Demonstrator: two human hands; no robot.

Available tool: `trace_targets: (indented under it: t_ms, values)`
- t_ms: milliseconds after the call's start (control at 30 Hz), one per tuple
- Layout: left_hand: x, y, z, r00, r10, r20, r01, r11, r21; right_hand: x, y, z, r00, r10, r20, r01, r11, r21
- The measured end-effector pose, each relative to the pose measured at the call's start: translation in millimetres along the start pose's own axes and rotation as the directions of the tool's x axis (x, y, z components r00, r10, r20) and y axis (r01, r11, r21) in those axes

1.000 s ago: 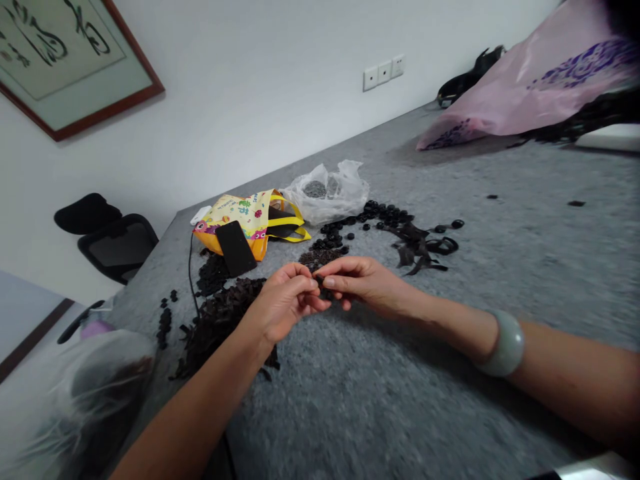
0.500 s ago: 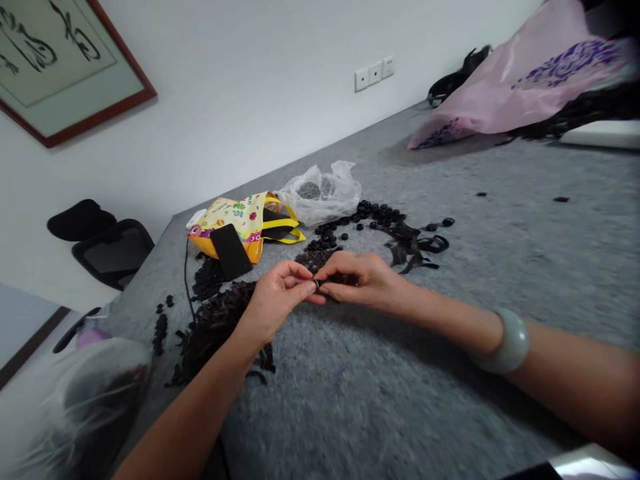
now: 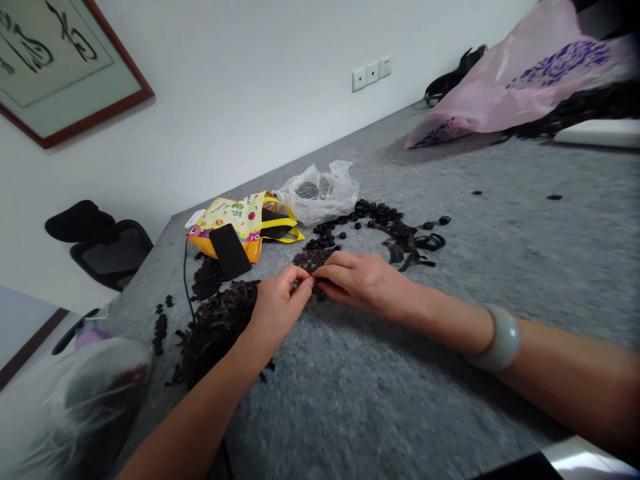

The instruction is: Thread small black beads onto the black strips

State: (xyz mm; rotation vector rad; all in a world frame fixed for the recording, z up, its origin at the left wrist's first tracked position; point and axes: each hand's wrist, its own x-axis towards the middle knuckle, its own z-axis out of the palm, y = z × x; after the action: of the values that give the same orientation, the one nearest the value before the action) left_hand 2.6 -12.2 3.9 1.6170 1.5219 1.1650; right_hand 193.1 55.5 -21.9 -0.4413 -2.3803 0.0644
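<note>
Two-handed grip above a grey surface. The left hand and right hand meet, thumb and fingers pinching a small dark piece, mostly hidden between the fingertips. Just beyond the grip: a pile of dark brown bits, then black round pieces and a translucent plastic bag. Left of the grip: a heap of dark strips, a black slab and a yellow printed bag. Right and farther: a pink bag. Beyond the surface: a white wall with sockets; far left, an office chair and framed calligraphy.
</note>
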Motion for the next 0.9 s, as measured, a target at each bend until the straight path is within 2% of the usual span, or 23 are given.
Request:
trace_targets:
  t_ms: [100, 200, 267, 367, 467, 533, 600, 767, 900]
  values:
    - [-1.5, 1.4, -1.9, 0.991, 0.134, -0.032, -0.126, 0.977, 0.173, 0.8, -1.1, 1.5, 1.0, -0.003, 0.014, 0.004, 0.999, -0.036]
    - [-0.9, 4.6, -2.6, 0.982, 0.185, -0.035, -0.175, 0.966, 0.189, 2.1, -1.2, 4.0, 1.0, 0.011, 0.004, -0.011, 0.996, 0.091]
    - [0.8, 5.6, -2.7, 0.992, 0.122, -0.029, -0.119, 0.989, 0.09, 3.4, -0.3, 5.6, 0.998, 0.035, -0.053, -0.023, 0.979, 0.205]
    - [4.0, 5.7, -3.1, 0.999, -0.036, 0.015, 0.038, 0.984, -0.171, 5.2, 2.0, 6.5, 0.989, 0.065, -0.135, -0.022, 0.955, 0.296]
    - [5.7, 6.1, -3.1, 0.99, -0.126, 0.064, 0.141, 0.899, -0.414, 5.6, 3.9, 5.3, 0.979, 0.058, -0.195, 0.007, 0.948, 0.317]
    - [5.5, 7.3, -2.4, 0.98, -0.174, 0.097, 0.199, 0.835, -0.513, 5.3, 4.4, 4.1, 0.974, 0.059, -0.221, 0.019, 0.941, 0.338]
    - [4.5, 8.9, -1.3, 0.975, -0.196, 0.107, 0.222, 0.801, -0.556, 5.0, 4.3, 3.2, 0.972, 0.068, -0.225, 0.017, 0.934, 0.358]
    - [2.1, 12.3, 0.7, 0.98, -0.184, 0.08, 0.196, 0.797, -0.571, 5.4, 2.5, 2.0, 0.965, 0.094, -0.246, 0.015, 0.914, 0.405]
    - [1.7, 13.7, 0.1, 0.976, -0.195, 0.097, 0.214, 0.773, -0.598, 5.8, 2.1, 2.2, 0.959, 0.107, -0.261, 0.011, 0.911, 0.412]
